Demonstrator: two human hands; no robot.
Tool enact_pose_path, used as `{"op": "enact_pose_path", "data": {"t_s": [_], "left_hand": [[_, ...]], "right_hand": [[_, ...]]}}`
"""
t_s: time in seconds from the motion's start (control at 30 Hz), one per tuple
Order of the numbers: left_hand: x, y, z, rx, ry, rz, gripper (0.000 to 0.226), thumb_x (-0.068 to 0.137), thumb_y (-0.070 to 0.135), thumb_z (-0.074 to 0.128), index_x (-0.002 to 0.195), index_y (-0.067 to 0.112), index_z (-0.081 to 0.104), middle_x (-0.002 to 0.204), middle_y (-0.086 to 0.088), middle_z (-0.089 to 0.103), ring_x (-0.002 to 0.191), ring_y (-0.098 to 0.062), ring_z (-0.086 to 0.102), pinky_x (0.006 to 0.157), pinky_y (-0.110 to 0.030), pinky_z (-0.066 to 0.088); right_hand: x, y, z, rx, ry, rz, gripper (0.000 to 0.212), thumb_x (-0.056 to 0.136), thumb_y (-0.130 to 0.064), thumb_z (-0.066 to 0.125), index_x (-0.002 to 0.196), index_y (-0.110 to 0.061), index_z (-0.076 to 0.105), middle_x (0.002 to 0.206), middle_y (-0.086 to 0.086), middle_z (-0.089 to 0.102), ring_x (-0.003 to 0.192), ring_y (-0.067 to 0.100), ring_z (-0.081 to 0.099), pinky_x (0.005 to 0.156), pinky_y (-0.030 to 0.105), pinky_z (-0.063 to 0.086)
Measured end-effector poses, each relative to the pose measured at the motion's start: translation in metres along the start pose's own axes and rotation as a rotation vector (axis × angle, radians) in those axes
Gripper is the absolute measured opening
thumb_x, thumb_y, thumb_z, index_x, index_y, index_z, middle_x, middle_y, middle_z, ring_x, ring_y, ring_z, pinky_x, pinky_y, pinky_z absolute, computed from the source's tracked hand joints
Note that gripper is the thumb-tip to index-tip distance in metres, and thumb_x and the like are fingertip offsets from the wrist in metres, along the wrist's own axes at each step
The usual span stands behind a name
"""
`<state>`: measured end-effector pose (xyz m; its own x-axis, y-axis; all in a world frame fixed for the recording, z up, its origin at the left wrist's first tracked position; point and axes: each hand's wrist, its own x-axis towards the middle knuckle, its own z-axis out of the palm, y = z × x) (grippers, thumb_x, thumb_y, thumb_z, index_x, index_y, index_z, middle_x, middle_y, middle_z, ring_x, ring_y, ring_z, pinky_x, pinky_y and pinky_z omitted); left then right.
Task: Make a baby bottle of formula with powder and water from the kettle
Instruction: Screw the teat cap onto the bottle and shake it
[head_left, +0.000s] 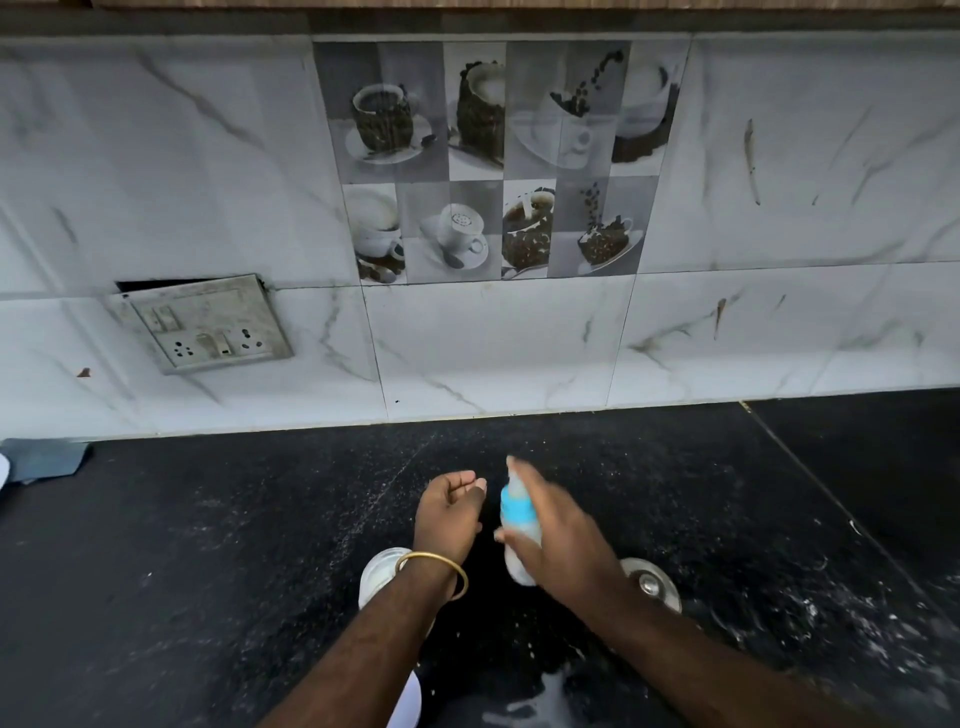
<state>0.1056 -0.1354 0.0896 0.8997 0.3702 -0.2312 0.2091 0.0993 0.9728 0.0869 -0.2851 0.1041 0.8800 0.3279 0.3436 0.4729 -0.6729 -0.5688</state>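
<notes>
My right hand is shut on a baby bottle with a blue collar and milky white contents, held tilted above the black counter and blurred by motion. My left hand hovers just left of the bottle, fingers loosely curled and holding nothing; a gold bangle circles its wrist. Under my left forearm sits a white open container, partly hidden. A round steel lid or kettle top shows behind my right wrist.
White spills and specks lie on the counter near its front edge. A marble-tiled wall with a socket plate rises behind. A blue-grey cloth lies at the far left. A white object pokes out under my left arm.
</notes>
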Motion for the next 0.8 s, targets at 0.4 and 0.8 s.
{"op": "enact_pose_path", "data": {"t_s": [0.4, 0.8], "left_hand": [[-0.001, 0.000, 0.000, 0.006, -0.005, -0.006, 0.017, 0.096, 0.016, 0.062, 0.111, 0.010, 0.066, 0.097, -0.005, 0.069, 0.088, -0.017, 0.064, 0.072, -0.030, 0.055], [-0.005, 0.000, 0.002, 0.033, 0.019, -0.012, 0.020, 0.096, 0.016, 0.062, 0.114, 0.009, 0.065, 0.099, -0.005, 0.068, 0.089, -0.018, 0.064, 0.067, -0.028, 0.052]], "right_hand": [[0.013, 0.004, -0.006, -0.004, 0.145, -0.022, 0.077, 0.089, -0.044, 0.068, 0.153, -0.036, 0.026, 0.136, 0.000, 0.055, 0.119, 0.008, 0.053, 0.099, 0.026, 0.045], [0.027, 0.001, -0.016, 0.034, 0.310, -0.030, 0.075, 0.089, -0.047, 0.062, 0.154, -0.032, 0.026, 0.138, -0.001, 0.053, 0.120, 0.011, 0.052, 0.098, 0.022, 0.041]]}}
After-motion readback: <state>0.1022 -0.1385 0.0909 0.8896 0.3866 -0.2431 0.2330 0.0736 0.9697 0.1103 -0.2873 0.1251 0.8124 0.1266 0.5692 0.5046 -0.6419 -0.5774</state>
